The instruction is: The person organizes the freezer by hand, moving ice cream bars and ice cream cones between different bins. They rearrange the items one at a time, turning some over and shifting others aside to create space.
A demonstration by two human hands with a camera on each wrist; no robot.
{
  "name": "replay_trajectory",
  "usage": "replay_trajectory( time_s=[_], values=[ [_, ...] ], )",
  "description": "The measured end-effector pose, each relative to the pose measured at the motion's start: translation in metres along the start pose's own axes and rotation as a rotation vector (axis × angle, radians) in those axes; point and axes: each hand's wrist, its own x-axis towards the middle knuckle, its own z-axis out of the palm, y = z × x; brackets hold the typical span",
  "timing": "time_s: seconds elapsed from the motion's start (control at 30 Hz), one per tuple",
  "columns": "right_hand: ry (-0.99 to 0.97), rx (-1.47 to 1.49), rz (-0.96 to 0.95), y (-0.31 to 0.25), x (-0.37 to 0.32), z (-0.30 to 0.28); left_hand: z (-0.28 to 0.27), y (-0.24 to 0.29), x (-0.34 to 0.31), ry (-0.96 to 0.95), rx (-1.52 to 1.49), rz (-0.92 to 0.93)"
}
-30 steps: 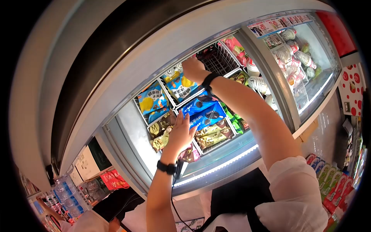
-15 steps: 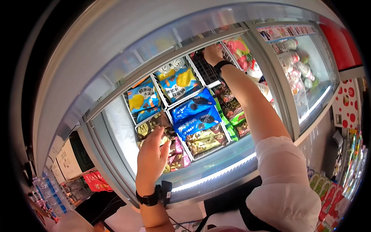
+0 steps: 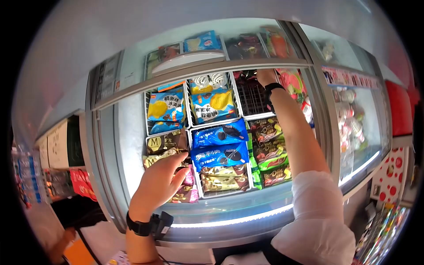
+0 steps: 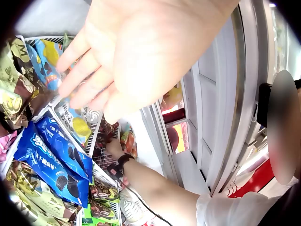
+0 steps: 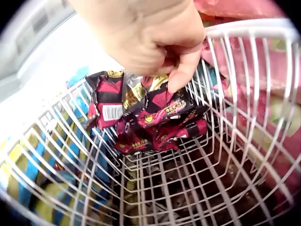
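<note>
My right hand point(image 3: 266, 77) reaches into the back of a white wire basket point(image 5: 282, 27) in a chest freezer. In the right wrist view its fingers are curled, and thumb and fingers pinch the top of a black-and-pink ice cream packet point(image 5: 162, 110). Several similar packets lie bunched at that end of the basket; the rest of its wire floor shows bare. My left hand point(image 3: 157, 187), fingers extended and holding nothing, hovers over brown and gold ice cream packets point(image 3: 164, 142) at the front left. Blue cookie ice cream packets point(image 3: 221, 152) lie to its right.
Blue-and-yellow packets point(image 3: 212, 106) fill baskets left of the right hand. Pink packets point(image 3: 291, 84) lie to its right. A sliding lid frame point(image 3: 198, 66) crosses behind. Cups point(image 3: 346, 112) stand in the neighbouring compartment. The lit front edge point(image 3: 238, 221) runs nearest me.
My right hand has moved right, from beside the blue-and-yellow packets into the wire basket. The left hand has drawn back left from the blue cookie packets. The head view has shifted, showing more of the freezer's back.
</note>
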Motion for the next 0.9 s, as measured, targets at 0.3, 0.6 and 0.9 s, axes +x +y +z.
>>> replay_trajectory(
  time_s=[0.3,0.6,0.9],
  values=[
    [-0.179,-0.328,-0.217,-0.085,-0.014,-0.042,0.000,-0.003,-0.007,-0.045,0.063,0.015],
    [-0.204,-0.244,-0.080,-0.077,-0.013,-0.014,0.012,-0.011,-0.014,0.003,0.007,0.101],
    [-0.321,0.018,-0.556,-0.060,0.007,0.007,0.020,-0.011,-0.016,-0.066,0.003,0.030]
  ],
)
